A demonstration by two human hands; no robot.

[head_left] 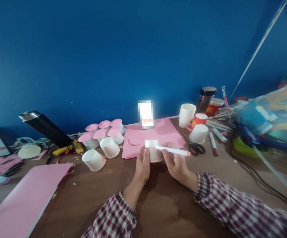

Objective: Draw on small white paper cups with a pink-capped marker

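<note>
A small white paper cup (154,154) is gripped on its left side by my left hand (142,165), thumb up along its wall. My right hand (177,165) pinches a white marker (174,151) with a pinkish-orange end pointing right; the other end is at the cup's wall. Whether that tip touches the cup cannot be made out. Behind the cup lie pink paper sheets (158,130) with a pink paper circle (136,139) on them. Left of my hands stand two white cups, one nearer (94,160) and one farther (109,147).
Several cups topped with pink discs (101,134) stand back left, beside a black flask (46,129) and yellow-handled pliers (69,149). More pink paper (29,198) lies front left. On the right are scissors (196,148), a white cup (198,134), markers (213,143) and a black cable (257,180).
</note>
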